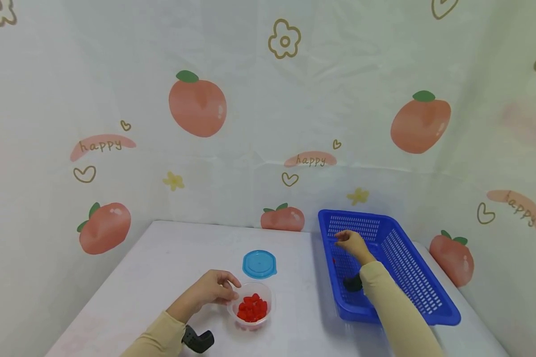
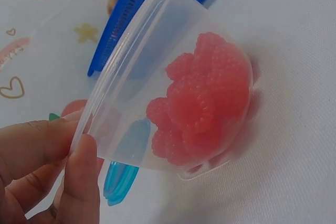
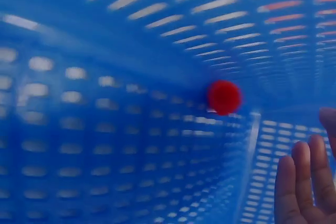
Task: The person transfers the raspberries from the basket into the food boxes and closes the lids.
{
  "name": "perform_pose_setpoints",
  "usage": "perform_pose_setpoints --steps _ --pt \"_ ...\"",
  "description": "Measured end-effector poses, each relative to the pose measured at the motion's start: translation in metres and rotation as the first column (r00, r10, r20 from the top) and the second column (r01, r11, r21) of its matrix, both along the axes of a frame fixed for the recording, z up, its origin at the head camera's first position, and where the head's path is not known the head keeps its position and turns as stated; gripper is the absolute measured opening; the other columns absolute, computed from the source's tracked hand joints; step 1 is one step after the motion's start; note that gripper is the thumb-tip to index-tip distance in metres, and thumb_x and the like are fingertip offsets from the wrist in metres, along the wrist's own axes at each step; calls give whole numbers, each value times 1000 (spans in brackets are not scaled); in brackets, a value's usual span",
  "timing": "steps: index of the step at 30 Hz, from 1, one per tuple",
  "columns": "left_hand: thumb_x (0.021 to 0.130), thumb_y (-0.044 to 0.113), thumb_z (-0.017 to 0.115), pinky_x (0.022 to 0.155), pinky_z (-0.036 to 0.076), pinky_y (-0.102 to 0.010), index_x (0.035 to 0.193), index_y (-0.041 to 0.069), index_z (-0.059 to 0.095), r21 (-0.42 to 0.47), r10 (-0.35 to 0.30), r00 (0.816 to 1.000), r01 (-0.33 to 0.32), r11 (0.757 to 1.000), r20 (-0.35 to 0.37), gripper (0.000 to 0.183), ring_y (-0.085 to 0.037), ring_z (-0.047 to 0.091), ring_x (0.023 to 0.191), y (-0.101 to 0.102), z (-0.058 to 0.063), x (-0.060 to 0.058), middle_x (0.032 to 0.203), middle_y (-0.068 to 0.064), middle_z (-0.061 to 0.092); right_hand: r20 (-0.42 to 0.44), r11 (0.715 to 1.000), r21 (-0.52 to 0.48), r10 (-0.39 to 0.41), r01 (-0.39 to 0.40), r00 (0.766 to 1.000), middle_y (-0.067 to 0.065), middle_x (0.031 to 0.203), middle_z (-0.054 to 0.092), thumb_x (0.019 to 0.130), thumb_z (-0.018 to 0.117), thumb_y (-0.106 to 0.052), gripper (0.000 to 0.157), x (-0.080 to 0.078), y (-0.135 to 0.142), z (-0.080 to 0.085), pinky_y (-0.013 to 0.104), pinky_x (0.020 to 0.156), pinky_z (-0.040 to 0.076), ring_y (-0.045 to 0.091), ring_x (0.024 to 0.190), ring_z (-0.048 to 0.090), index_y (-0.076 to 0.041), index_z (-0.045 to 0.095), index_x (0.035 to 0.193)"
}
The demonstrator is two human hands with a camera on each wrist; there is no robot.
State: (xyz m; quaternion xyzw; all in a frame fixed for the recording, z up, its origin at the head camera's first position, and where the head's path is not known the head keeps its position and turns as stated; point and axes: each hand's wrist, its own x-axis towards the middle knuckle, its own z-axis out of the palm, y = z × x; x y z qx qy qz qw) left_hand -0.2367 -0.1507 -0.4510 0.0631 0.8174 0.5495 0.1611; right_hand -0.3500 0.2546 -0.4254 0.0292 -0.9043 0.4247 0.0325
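My left hand (image 1: 212, 287) pinches the rim of a clear plastic tub (image 2: 118, 98) between thumb and fingers. Several red raspberries (image 1: 252, 309) lie heaped in the bottom of this tub, which stands on the table. Over at the right, my right hand (image 1: 354, 245) is inside a blue plastic basket (image 1: 417, 287), above its floor. In the right wrist view its fingers (image 3: 302, 177) are fairly straight, apart from the basket wall, with nothing seen in them. A single red raspberry (image 3: 224, 98), somewhat blurred, lies in the basket along the left side.
Behind the tub, a light-blue lid (image 1: 259, 264) lies flat on the white table (image 1: 183, 248). A white curtain (image 1: 250, 99) printed with fruit hangs behind the table and basket. Black wrist-worn devices (image 1: 198, 340) show below both hands.
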Motion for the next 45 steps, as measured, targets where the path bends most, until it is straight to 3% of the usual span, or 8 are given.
perform_pose_setpoints --steps 10,19,32,38,45 --pt "81 8 76 62 57 -26 101 0 66 10 1 1000 -1 1000 -5 24 -14 58 61 1 2 2 75 -5 58 123 987 117 93 -107 988 27 105 64 86 59 3 28 5 -1 -8 43 83 55 35 95 63 15 60 112" --pt "81 6 75 62 58 -26 101 -1 66 29 -2 1000 2 1000 -13 24 -14 59 61 0 1 3 74 -5 57 277 984 101 117 -150 954 24 105 65 84 64 3 30 7 -3 -12 43 84 57 35 97 65 15 59 111" --pt "80 6 76 62 58 -26 101 0 67 10 16 1000 -15 1000 -12 24 -14 59 60 2 1 3 74 -5 57 266 978 162 87 -133 960 17 97 66 81 66 6 22 1 -2 -24 40 80 57 26 90 65 10 62 102" --pt "80 7 77 62 58 -26 100 1 67 3 21 1000 -21 1000 -13 23 -14 59 60 2 1 4 74 -5 57 260 976 181 67 -116 963 12 90 65 82 67 5 11 2 -4 -24 40 79 57 22 85 63 5 64 92" --pt "80 7 77 62 58 -26 100 1 67 0 25 1000 -25 1000 -14 24 -14 59 60 2 0 3 74 -5 57 260 977 175 73 -121 963 11 87 65 82 67 5 9 3 -2 -24 40 78 57 21 82 62 4 64 90"
